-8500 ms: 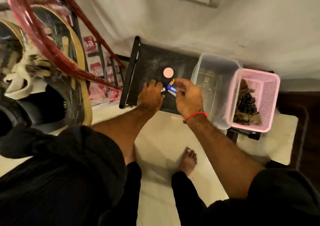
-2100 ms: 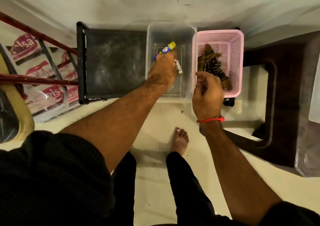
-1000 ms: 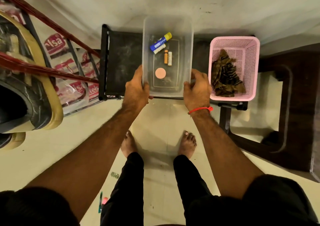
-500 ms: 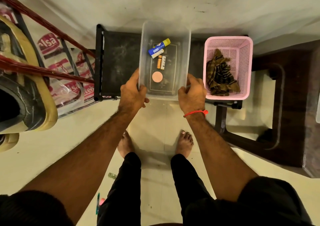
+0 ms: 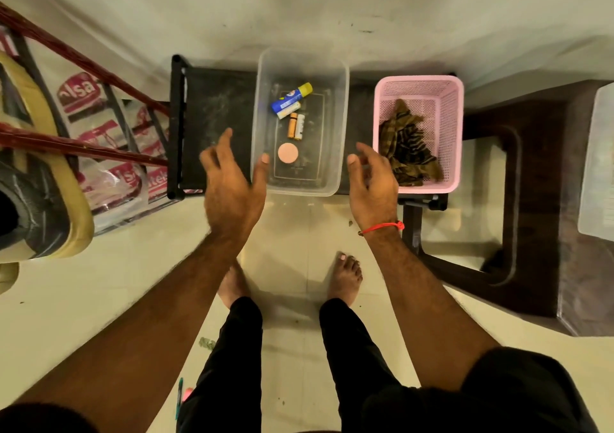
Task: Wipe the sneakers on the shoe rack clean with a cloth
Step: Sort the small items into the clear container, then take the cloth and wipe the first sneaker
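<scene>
A brown striped cloth point(image 5: 407, 145) lies crumpled in a pink mesh basket point(image 5: 455, 127) on the right end of a black rack top point(image 5: 219, 113). A clear plastic tub point(image 5: 342, 100) stands mid-rack with a blue-and-yellow tube point(image 5: 290, 99), two small batteries point(image 5: 296, 126) and a pink disc point(image 5: 287, 152) inside. My left hand point(image 5: 229, 183) hovers open just left of the tub. My right hand point(image 5: 372, 180) hovers open between tub and basket. Both hands hold nothing. A sneaker point(image 5: 36, 196) with a tan sole shows at the far left.
Red metal bars point(image 5: 83, 147) and printed plastic bags point(image 5: 116, 153) sit left of the rack. A dark wooden stool point(image 5: 538, 200) stands at the right. My bare feet point(image 5: 345, 273) are on the pale tiled floor, with a pen point(image 5: 179, 396) lying near them.
Both hands held the clear tub's near corners half a second ago; they have let go and pulled back slightly. The tub now rests on the rack.
</scene>
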Available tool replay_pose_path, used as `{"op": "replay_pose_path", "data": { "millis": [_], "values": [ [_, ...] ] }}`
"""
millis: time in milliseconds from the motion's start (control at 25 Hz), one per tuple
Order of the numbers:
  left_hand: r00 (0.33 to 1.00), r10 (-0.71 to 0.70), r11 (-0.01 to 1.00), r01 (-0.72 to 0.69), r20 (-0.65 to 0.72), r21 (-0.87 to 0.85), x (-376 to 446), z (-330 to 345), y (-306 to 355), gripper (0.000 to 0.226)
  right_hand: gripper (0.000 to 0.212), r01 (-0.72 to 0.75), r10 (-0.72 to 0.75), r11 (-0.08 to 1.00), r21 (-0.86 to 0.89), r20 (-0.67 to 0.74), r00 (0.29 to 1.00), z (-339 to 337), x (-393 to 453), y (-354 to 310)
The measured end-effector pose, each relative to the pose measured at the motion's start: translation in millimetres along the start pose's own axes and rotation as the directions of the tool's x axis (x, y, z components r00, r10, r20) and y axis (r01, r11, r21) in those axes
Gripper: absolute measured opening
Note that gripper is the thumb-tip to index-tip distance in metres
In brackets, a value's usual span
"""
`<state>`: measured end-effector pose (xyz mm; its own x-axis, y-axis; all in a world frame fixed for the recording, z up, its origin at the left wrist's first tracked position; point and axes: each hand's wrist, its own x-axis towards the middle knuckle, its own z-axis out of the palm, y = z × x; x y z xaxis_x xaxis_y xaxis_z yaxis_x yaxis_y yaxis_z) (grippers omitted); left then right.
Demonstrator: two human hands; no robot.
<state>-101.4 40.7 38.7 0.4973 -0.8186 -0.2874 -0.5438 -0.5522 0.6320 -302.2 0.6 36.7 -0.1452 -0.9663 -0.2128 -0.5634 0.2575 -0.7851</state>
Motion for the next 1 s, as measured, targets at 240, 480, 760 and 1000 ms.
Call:
{"op": "replay_pose_path", "data": {
  "millis": [240,480,760,1000],
  "values": [
    [0.939,0.343,0.931,-0.344,0.029,0.120,-39,13,33,0.045,0.023,0.040,-0.061,0.995,-0.096,-0.223,0.973,-46,23,21],
    [0.916,0.377,0.926,-0.371,0.136,-0.065,-64,39,54,0.032,0.069,-0.096,0.109,0.833,-0.544,-0.008,0.994,-57,73,56],
    [0.915,0.341,0.940,-0.325,0.215,-0.108,-81,52,62,0.029,0.061,-0.104,0.172,0.807,-0.581,0.063,0.983,-47,101,75],
    [0.911,0.142,0.980,-0.074,0.387,-0.184,-85,71,85,0.021,0.041,-0.209,0.208,0.978,-0.021,-0.037,0.977,-66,87,72]
  ]
}}
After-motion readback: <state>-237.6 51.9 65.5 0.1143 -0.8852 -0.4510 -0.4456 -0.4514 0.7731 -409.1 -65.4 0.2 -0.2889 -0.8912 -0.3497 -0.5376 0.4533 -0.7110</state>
